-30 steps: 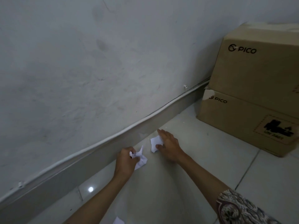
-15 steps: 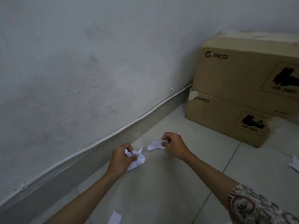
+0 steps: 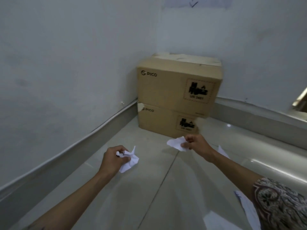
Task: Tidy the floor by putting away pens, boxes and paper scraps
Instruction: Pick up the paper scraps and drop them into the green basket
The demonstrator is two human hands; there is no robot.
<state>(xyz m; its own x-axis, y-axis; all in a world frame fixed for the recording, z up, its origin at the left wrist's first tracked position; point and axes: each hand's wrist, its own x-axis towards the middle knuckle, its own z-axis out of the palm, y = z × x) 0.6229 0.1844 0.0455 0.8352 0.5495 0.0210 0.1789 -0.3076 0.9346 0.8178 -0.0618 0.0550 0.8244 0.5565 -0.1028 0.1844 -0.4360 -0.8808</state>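
The tiled floor (image 3: 149, 188) runs into a corner where two grey-white walls meet, each footed by a grey skirting strip (image 3: 69, 156); a thin white cable (image 3: 106, 122) follows the top of the left-hand strip. The corner itself is filled by two cardboard boxes, the upper box (image 3: 177, 85) stacked squarely on the lower box (image 3: 159, 123), both closed and printed PICO, so nothing of their contents shows. The lower one sits tight against the left skirting. In front of the boxes the floor lies open across the middle, between the two forearms.

The left hand (image 3: 113, 161) is curled tight round a crumpled wad of white paper (image 3: 130, 161), which bulges out past the fingers on the right side, held above the tiles near the left skirting. The right hand (image 3: 196, 144) pinches a smaller white scrap (image 3: 176, 143) between thumb and bent fingers, the scrap sticking out to the left, just in front of the lower box's near corner. The two hands are apart, with bare floor between them.

More white paper lies on the floor: one piece (image 3: 223, 151) partly hidden behind the right wrist, and what looks like a larger sheet (image 3: 247, 208) by the patterned sleeve (image 3: 280, 205) at the lower right, though blur makes its outline uncertain. At the far right edge a brownish object (image 3: 301, 100) leans above the skirting, too cut off to identify.
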